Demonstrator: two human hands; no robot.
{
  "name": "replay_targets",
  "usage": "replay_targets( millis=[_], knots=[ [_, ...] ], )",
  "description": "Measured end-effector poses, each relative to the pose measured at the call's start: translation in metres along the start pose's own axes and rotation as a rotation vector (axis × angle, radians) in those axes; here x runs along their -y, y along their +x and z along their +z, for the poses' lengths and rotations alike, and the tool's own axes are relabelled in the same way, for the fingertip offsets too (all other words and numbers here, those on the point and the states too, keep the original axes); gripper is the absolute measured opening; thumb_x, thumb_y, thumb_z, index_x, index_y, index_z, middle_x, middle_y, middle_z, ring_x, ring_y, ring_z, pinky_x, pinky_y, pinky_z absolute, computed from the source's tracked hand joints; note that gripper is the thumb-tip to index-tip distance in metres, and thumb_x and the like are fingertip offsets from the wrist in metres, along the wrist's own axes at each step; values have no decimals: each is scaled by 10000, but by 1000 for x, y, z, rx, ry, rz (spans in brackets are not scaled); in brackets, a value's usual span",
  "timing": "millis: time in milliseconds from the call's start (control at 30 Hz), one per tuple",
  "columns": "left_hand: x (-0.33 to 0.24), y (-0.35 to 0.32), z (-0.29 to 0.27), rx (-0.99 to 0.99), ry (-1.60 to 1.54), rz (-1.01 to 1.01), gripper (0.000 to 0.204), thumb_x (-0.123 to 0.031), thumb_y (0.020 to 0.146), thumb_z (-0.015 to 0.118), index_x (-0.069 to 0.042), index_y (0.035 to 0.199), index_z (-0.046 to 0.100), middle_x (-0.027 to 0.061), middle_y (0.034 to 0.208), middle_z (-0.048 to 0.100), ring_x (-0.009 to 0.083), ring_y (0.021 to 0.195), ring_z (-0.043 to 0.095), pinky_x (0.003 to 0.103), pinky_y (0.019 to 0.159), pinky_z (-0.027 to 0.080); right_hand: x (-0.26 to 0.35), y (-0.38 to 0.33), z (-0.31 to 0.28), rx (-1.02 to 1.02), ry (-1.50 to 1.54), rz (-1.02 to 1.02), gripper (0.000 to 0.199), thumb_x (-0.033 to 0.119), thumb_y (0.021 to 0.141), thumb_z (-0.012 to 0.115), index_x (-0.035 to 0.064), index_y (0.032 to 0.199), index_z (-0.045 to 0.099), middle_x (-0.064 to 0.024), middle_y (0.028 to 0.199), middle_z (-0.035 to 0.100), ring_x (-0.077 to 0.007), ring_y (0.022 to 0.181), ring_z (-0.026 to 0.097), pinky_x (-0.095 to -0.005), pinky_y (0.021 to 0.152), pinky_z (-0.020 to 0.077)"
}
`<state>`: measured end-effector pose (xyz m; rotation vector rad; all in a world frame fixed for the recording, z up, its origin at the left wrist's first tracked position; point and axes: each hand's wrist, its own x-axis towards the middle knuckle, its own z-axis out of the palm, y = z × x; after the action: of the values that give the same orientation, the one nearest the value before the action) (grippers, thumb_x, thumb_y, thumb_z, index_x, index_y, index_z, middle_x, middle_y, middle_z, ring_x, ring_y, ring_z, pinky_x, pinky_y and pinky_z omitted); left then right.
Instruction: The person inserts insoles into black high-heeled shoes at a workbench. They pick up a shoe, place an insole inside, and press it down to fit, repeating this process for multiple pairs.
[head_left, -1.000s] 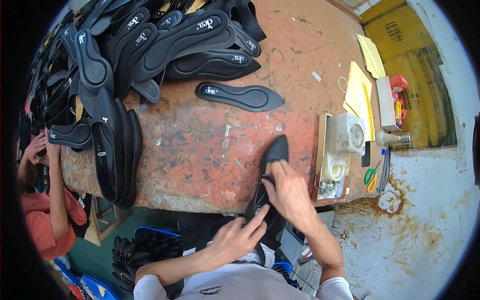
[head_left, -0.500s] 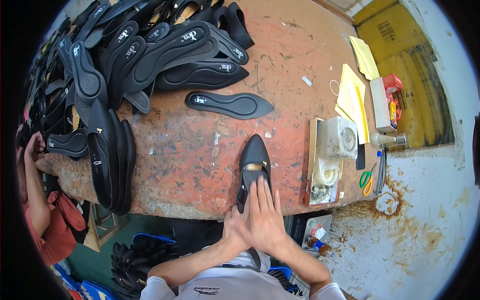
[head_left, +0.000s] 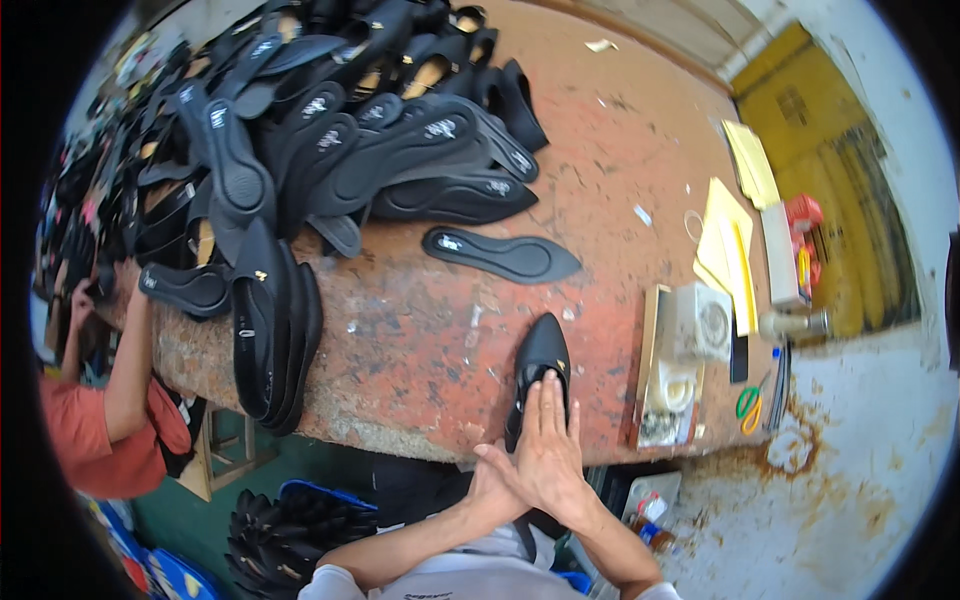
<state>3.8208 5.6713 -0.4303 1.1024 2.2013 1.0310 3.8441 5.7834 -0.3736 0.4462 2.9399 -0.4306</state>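
green-orange scissors (head_left: pixel 750 407); yellow papers (head_left: pixel 720 238); white container (head_left: pixel 704 322); wooden stool (head_left: pixel 203 465); co-worker's orange shirt (head_left: pixel 88 440)

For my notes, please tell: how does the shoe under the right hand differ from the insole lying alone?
The shoe bears a small gold ornament; the insole, a white print. The shoe's toe points forward; the insole's, rightward. Both are dark and pointed.

Insole (head_left: pixel 500 257) on table (head_left: pixel 420 350), shoe (head_left: pixel 541 343) before it, scissors (head_left: pixel 749 408) right (beyond box (head_left: pixel 646 365))

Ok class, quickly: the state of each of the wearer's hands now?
Right hand: open, extended over the black shoe.
Left hand: partly hidden; grip cannot be told.
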Motion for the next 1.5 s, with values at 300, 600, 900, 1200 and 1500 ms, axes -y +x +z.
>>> replay_targets(
  millis=[300, 600, 900, 1200, 1500],
  knots=[
    [-6, 5, -14, 168, 222, 92, 539, -454, 891, 830, 16, 1147, 770, 225, 963, 742, 478, 882, 745, 557, 700, 628, -11, 64, 1, -15, -75, 84, 984, 733, 1001, 584, -216, 1258, 600, -391, 1175, 674, -516, 1251, 626, -683, 1289, 200],
    [-8, 4, -27, 84, 323, 116, 451, -396, 809, 881, -50, 1087, 801, 155, 1045, 759, 383, 1025, 679, 500, 855, 589, -10, 46, -9, 45, 9, 96, 1060, 717, 1026, 521, -246, 1465, 479, -441, 1542, 488, -519, 1512, 448, -657, 1322, 132],
    [12, -52, -237, -929, 604, 214, 263, -108, 765, 895, -4, 985, 796, 213, 1265, 750, 374, 1070, 756, 453, 867, 616, -28, 98, -64, -531, 876, 99, 452, 211, 1048, 692, -26, 1426, 613, -206, 1422, 661, -297, 1281, 661, -418, 1097, 521],
    [96, -74, -249, -568, 717, -267, 396, -215, 951, 805, 23, 1263, 756, 192, 1564, 575, 492, 1492, 451, 689, 1213, 332, -25, 180, 1, -285, 85, -115, 686, 247, 867, 853, 10, 1446, 571, -193, 1462, 606, -419, 1430, 516, -676, 1286, 263],
    [-29, 236, -163, -524, 488, 635, 502, -106, 886, 773, 15, 1362, 670, 232, 1526, 584, 443, 1354, 585, 494, 1114, 520, -65, 207, 19, -381, 91, -153, 735, 345, 959, 748, -9, 1559, 515, -230, 1704, 422, -416, 1608, 340, -637, 1316, 231]
  ],
)
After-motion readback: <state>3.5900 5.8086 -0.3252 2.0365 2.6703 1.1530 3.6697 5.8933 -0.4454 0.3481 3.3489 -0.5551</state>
